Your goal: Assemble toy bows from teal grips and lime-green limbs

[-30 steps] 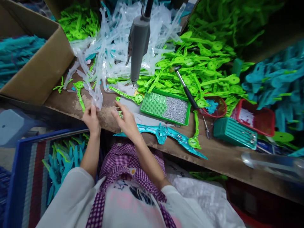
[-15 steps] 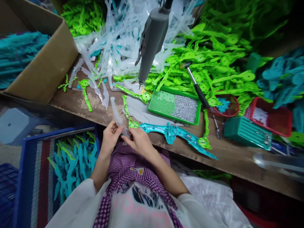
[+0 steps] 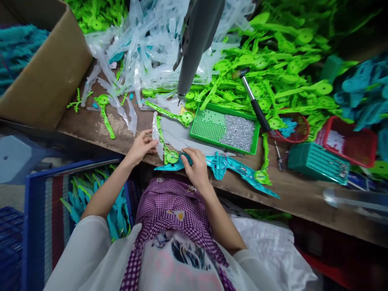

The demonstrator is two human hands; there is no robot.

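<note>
- Clear piece (image 3: 157,137): now left of the green arm (image 3: 171,157), so work has shifted over the surface (image 3: 233,182).
- Left hand (image 3: 140,148): fingers touching it.
- Right hand (image 3: 196,169): fingers at the blue frame (image 3: 218,165) (grip unclear for both).

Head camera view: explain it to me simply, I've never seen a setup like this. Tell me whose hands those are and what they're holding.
There is no robot here. A camera on a person's head looks down at their own bare hands over a wooden bench. The left hand has its fingertips at a clear plastic piece, beside a bright green part; how firmly it grips is unclear. The right hand rests on a long blue part near the bench edge. Beyond it is a green tray with small silver bits at one end. A hammer lies nearby, and a grey tool with a thin tip points down over the bench.
</note>
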